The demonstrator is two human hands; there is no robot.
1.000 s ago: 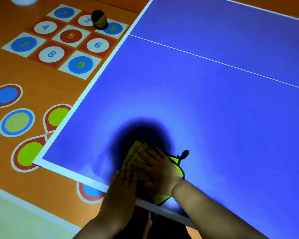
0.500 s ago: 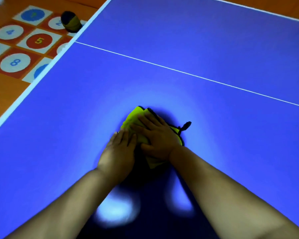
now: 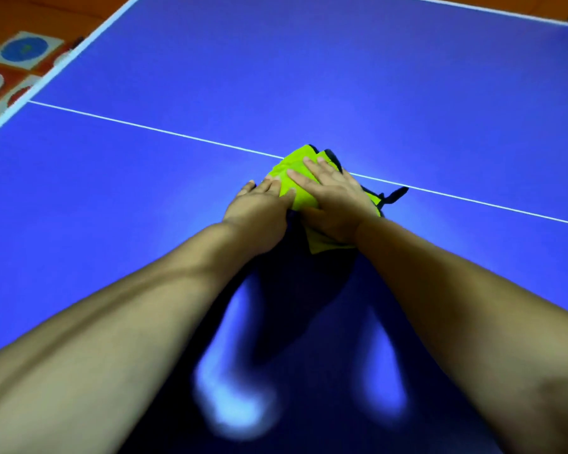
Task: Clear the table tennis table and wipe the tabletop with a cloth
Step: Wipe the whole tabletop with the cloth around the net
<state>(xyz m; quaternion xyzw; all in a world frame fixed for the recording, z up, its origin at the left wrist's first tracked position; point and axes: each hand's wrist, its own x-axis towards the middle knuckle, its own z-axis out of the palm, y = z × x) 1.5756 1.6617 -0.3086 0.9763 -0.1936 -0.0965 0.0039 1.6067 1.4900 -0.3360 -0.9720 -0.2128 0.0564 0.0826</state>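
Note:
A folded yellow-green cloth [image 3: 296,172] with black trim and a black loop at its right lies on the blue table tennis tabletop [image 3: 341,77], right on the white centre line. My right hand [image 3: 333,198] presses flat on top of the cloth, fingers straight. My left hand [image 3: 259,211] lies flat beside it, its fingertips touching the cloth's left edge. Both arms stretch far out over the table. Most of the cloth is hidden under my hands.
The table's white left edge [image 3: 63,60] runs diagonally at the upper left. Beyond it lies an orange floor with numbered blue, white and red game tiles [image 3: 24,49]. The far white edge [image 3: 488,11] of the table crosses the top right.
Both hands have pushed the cloth away from the near table edge, forward across the blue top to the white centre line. My arms are now stretched out much farther.

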